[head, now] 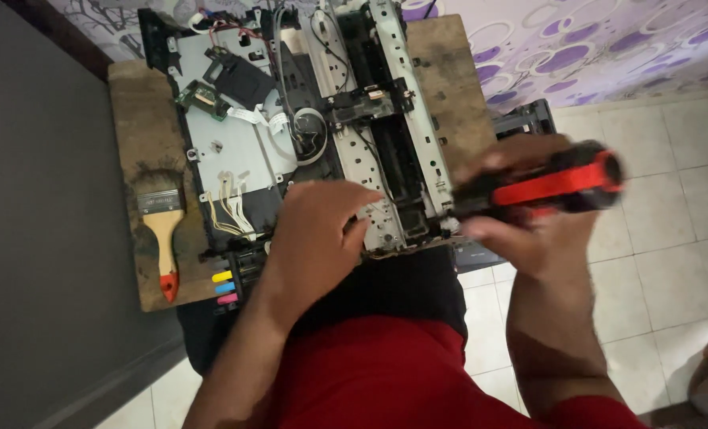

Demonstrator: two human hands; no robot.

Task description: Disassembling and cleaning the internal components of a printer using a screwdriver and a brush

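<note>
A: Gripping a red-and-black screwdriver [557, 187], the right hand [529, 214] is wrapped tight round the handle, just past the right edge of the stripped-down printer [306, 135]. Tip's blurred, can't tell where it points.

B: And the left hand [318, 230]?

A: Resting on the printer's near edge, fingers loosely curled, holding nothing afaict. Can't see what's under the palm.

B: Where's the printer sit?

A: On a wooden board [135, 111] across the person's lap, covers off, metal frame and white ribbon cables [227, 206] exposed w/ a green circuit board [199, 97] towards the far left of the chassis. Paintbrush [162, 230] lies on the board left of the printer; ink cartridges [225, 287] sit at its near-left corner.

B: Risks?

A: Imo the board's only balanced on the knees, so a hard push w/ the driver could tip the printer off onto the tile floor [672, 199]. Also the driver tip could slip and nick those cables, or jab the left hand since it's close by. Any loose screws could roll off the board too.
</note>
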